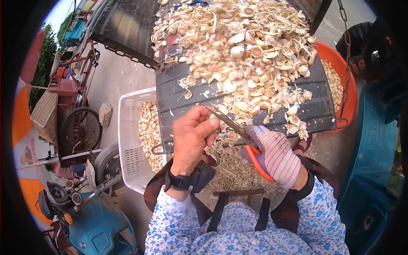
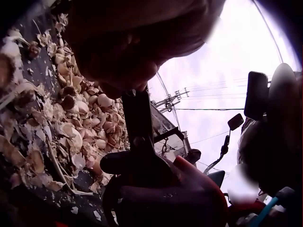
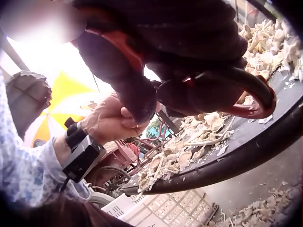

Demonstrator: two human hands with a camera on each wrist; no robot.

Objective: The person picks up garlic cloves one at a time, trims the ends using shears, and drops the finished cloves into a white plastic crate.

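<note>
At the left of the head view a white basket [image 1: 129, 140] is sitting on the ground, holding peeled garlic cloves [image 1: 148, 127]. Just right of it, at lower centre, the left hand [image 1: 191, 136] is curling its fingers [image 1: 211, 123] together, pinching something small at the tips of the scissors [image 1: 238, 131]; what it is pinching is too small to tell. The scissors are lying at the middle of the frame, over the near edge of the dark bench [image 1: 178, 93]. Right of centre, the right hand [image 1: 276, 155], wearing a striped glove, is gripping the orange scissor handles with its fingers wrapped through them. Garlic husks [image 1: 238, 46] are piling across the upper centre, and an orange tub [image 1: 344, 80] is sitting at the right edge.
</note>
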